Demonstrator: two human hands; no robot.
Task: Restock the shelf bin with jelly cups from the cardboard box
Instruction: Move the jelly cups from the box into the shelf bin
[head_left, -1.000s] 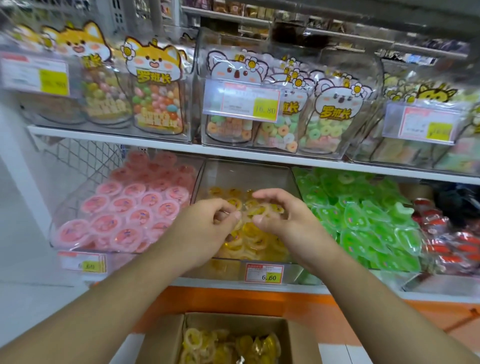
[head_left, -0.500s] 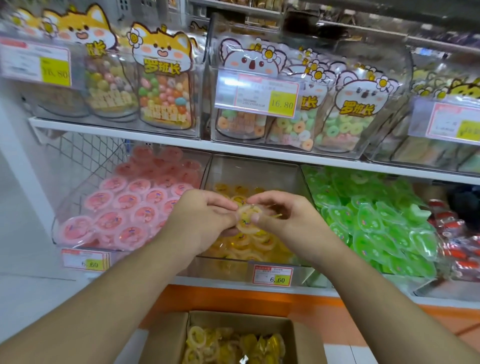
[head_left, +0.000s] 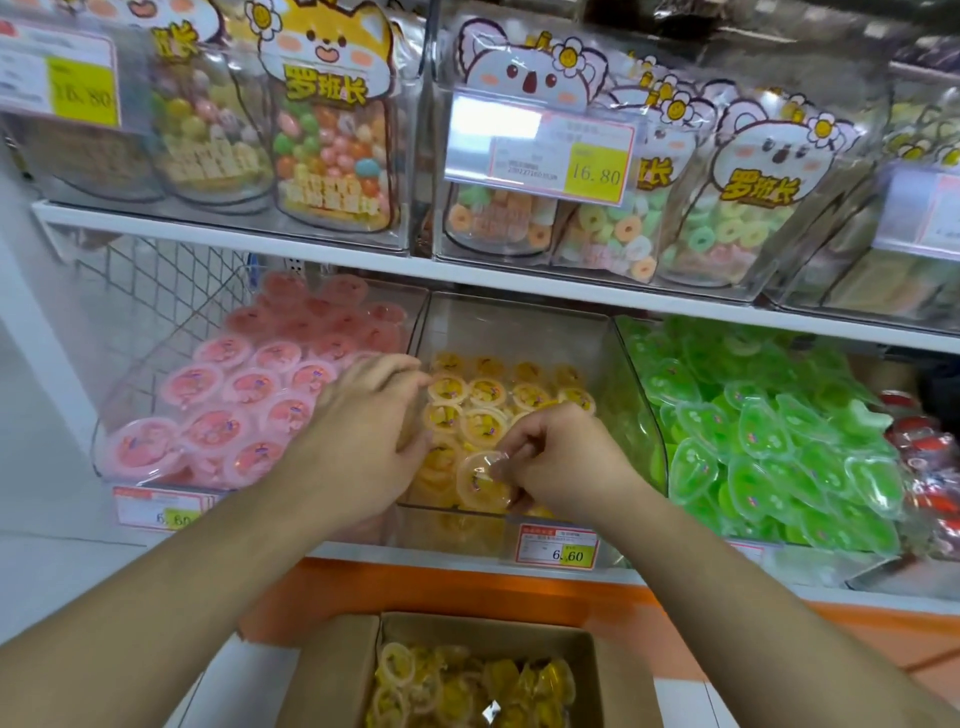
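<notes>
Head view showed my right hand (head_left: 563, 462) pinching one yellow jelly cup (head_left: 483, 480) by its rim, fingers curled round it, just above the front wall of the clear shelf bin (head_left: 519, 325) where the other yellow cups lay in loose rows. My left hand (head_left: 363, 431) reached over the left front corner of that same bin with its fingers bent down among the cups; whether it gripped one or only nudged them, I could not tell, since my own knuckles hid the fingertips. Below the bin, the cardboard box (head_left: 332, 670) sat open and still held a good heap of yellow cups, so I judged the restocking far from finished. The risk I saw was at the bin's low front wall: the held cup sat tilted and right at that edge, and if I let it go there it could tip outward, slide past the price tag (head_left: 558, 548) under the bin and drop toward the box or the floor. My left hand, pushing among the rows, could also shove a cup over the divider into the pink cups (head_left: 228, 405) left of the bin. The foil lids looked slick, so a light pinch might slip.
</notes>
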